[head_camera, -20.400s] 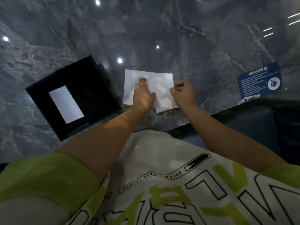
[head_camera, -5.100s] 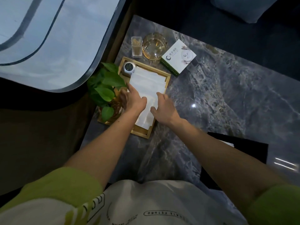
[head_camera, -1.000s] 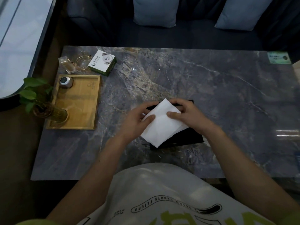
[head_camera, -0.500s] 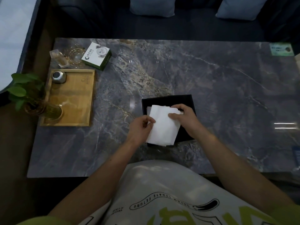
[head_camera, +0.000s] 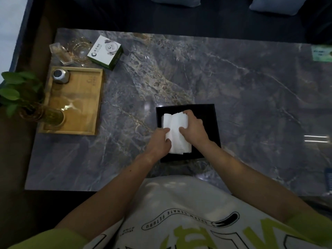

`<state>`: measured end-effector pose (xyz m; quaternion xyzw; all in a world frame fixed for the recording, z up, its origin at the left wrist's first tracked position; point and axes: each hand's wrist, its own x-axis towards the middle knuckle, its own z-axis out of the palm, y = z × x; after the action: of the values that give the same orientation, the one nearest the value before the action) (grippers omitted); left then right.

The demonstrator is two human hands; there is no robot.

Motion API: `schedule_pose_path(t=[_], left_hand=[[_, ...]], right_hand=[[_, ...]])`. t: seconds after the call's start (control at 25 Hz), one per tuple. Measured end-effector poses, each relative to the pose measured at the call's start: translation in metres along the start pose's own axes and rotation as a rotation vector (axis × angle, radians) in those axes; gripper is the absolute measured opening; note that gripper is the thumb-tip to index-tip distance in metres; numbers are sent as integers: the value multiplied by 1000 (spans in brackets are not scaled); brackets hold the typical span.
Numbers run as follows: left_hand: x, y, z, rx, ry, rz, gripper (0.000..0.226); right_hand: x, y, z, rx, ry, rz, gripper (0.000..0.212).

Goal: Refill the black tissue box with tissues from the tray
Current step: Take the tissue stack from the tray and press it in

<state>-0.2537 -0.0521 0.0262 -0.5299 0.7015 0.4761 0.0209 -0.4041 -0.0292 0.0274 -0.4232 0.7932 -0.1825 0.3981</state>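
Note:
The black tissue box point(head_camera: 206, 114) lies near the front middle of the grey marble table. A white stack of tissues point(head_camera: 175, 130) lies over its left part. My left hand point(head_camera: 159, 141) grips the stack's left edge, thumb on top. My right hand point(head_camera: 195, 128) holds the stack's right side, with fingers curled over its far corner. The wooden tray point(head_camera: 84, 97) stands at the table's left and holds no tissues.
On the tray stands a small silver jar point(head_camera: 60, 76) and a glass vase with a green plant point(head_camera: 21, 97). Behind the tray are a glass ashtray point(head_camera: 80, 50), a small glass holder point(head_camera: 60, 53) and a white-green box point(head_camera: 106, 51). A dark sofa lies beyond the table.
Both hands have brought the tissue stack lower and squared it with the box's left part. The camera has tilted down a little.

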Motion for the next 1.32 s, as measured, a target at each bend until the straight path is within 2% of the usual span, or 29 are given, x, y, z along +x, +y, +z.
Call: schedule_pose_path(t=[0.16, 0.24, 0.4, 0.56, 0.76, 0.88, 0.96, 1.04, 1.32], left_hand=[[11, 6, 2, 63, -70, -13, 22], [17, 7, 4, 118, -111, -38, 18], [24, 7, 11, 210, -202, -44, 29], [29, 7, 12, 248, -186, -56, 38], [30, 6, 12, 284, -185, -29, 43], [27, 1, 15, 368, -213, 64, 56], [26, -2, 16, 488, -190, 158, 64], [26, -6, 16, 644, -131, 246, 69], [29, -13, 16, 1023, -83, 255, 70]], right_hand=[[9, -11, 6, -228, -43, -23, 56], [13, -13, 8, -321, -63, -38, 55], [16, -12, 10, -449, -122, -69, 56], [19, -13, 12, -465, -188, -58, 60], [11, -14, 11, -376, -297, 2, 84], [-4, -4, 10, -529, -230, -167, 83], [-12, 5, 12, -673, -147, -357, 74], [-10, 11, 13, -761, -142, -447, 64], [17, 19, 25, -980, -251, -463, 58]])
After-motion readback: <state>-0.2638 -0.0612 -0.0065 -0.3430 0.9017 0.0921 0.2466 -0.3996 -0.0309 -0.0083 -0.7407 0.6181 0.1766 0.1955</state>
